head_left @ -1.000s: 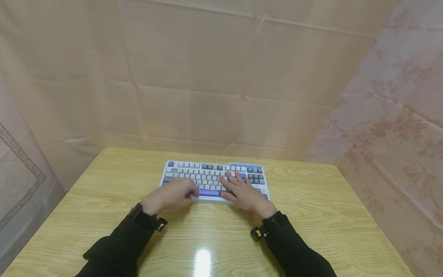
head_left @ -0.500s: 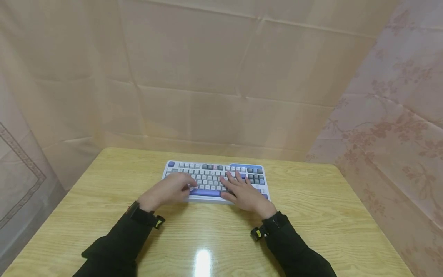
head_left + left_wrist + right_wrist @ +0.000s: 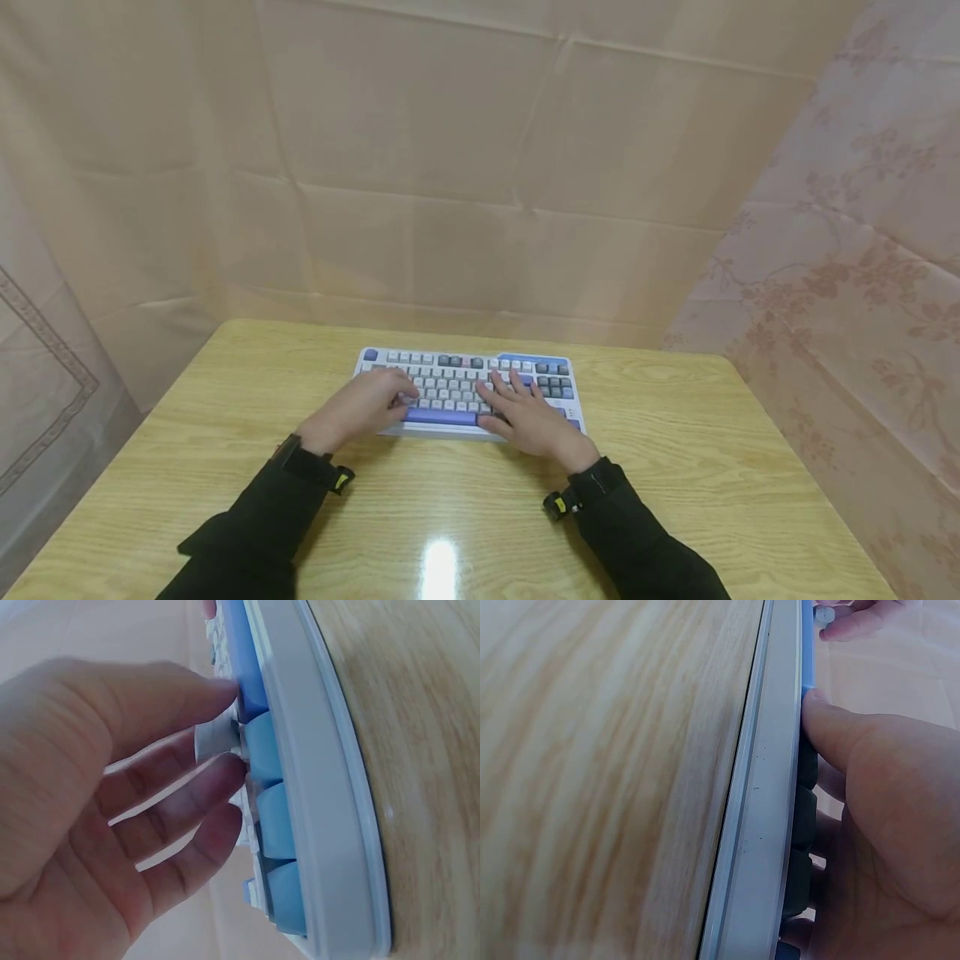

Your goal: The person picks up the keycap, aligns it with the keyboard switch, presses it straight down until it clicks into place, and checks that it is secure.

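A white keyboard (image 3: 450,432) with white, grey and purple-blue keys lies on the wooden table. My left hand (image 3: 363,402) is over its left part and covers several keys there. In the left wrist view, the thumb and fingers of the left hand (image 3: 112,772) pinch a pale grey keycap (image 3: 216,739) beside the space bar (image 3: 250,664). It stands higher than the blue keys in front; whether it touches the board is hidden. My right hand (image 3: 528,419) rests spread on the keyboard's right part. Its thumb lies by the end of the space bar in the right wrist view.
The wooden table (image 3: 450,508) extends around the keyboard on all sides. Behind it hangs a beige cloth (image 3: 420,250), and a floral cloth (image 3: 840,317) hangs at the right. Black wrist cameras (image 3: 341,481) sit at both cuffs.
My left hand has moved left and slightly away along the keyboard, showing more of the space bar. The right hand and the keyboard have stayed in place.
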`<control>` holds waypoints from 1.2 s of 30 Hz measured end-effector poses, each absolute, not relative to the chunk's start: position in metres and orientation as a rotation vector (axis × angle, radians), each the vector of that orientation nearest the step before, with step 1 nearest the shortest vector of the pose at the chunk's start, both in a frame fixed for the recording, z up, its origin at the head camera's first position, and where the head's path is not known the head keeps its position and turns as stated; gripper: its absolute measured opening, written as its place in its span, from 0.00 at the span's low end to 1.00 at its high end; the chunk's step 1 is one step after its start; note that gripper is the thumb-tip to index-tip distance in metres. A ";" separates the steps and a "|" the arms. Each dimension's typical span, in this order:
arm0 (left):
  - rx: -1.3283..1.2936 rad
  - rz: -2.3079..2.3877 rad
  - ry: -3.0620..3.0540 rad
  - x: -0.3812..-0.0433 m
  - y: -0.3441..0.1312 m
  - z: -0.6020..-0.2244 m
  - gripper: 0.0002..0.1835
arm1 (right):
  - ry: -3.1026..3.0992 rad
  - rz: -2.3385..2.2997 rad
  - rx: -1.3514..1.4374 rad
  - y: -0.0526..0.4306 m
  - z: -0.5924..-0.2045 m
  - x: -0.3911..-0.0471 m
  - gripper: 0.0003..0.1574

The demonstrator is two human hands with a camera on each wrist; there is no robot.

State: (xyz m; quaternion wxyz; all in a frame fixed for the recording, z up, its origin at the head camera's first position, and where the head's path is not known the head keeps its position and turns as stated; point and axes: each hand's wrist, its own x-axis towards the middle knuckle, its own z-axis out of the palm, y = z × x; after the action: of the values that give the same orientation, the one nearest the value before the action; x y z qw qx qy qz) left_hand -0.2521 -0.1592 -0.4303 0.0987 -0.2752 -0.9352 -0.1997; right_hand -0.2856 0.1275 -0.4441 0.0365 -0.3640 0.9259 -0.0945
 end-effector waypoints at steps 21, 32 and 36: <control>-0.671 -0.649 -2.685 -0.255 -0.168 -0.431 0.09 | 2.820 -0.297 -1.086 0.127 -0.444 -0.285 0.39; -0.687 -0.549 -2.636 -0.258 -0.167 -0.436 0.08 | 2.824 -0.295 -1.071 0.128 -0.444 -0.286 0.39; -0.676 -0.564 -2.641 -0.258 -0.167 -0.436 0.07 | 2.826 -0.302 -1.076 0.128 -0.444 -0.285 0.39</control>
State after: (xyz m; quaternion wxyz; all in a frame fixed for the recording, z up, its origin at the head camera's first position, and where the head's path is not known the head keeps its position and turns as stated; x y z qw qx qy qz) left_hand -0.2576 -0.1672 -0.4363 0.1779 -0.2388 -0.9336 -0.1994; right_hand -0.2854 0.1279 -0.4439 0.0514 -0.3536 0.9287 -0.0993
